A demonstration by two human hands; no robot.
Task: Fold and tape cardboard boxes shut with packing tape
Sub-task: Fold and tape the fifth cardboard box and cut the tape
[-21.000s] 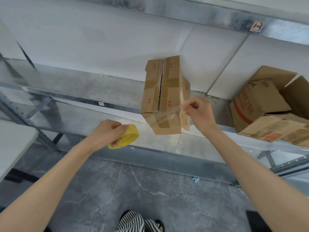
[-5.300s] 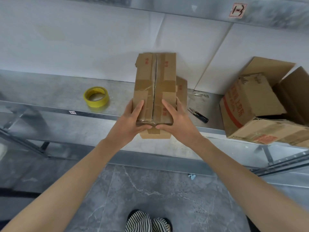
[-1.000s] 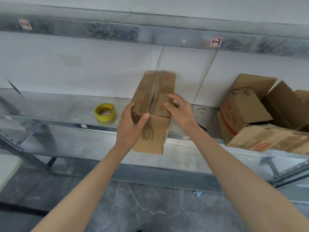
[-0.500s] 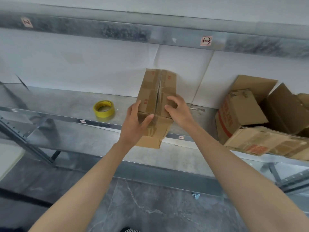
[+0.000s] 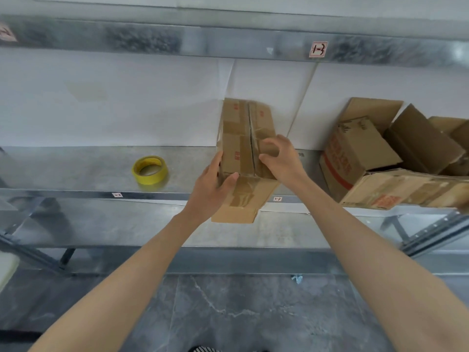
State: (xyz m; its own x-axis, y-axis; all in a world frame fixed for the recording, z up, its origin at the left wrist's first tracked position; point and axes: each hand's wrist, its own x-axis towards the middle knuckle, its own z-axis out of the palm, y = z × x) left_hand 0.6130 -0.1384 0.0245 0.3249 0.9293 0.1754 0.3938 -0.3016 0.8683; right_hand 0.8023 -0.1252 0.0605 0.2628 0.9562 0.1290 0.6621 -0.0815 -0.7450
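Observation:
A small brown cardboard box with clear tape across its top seam sits at the front of a metal shelf, its near end hanging over the edge. My left hand grips the box's near left corner, thumb on the front face. My right hand holds the right side of the top, fingers curled over the right flap. A yellow roll of packing tape lies flat on the shelf, left of the box and apart from both hands.
Several used cardboard boxes are piled on the shelf at the right, one flattened box jutting over the edge. An upper shelf beam runs overhead. A lower shelf and grey marble floor lie below.
The box has been turned level and pushed back onto the shelf, long side pointing at the wall. Both hands stayed on it; the right hand's fingers curled more over the top.

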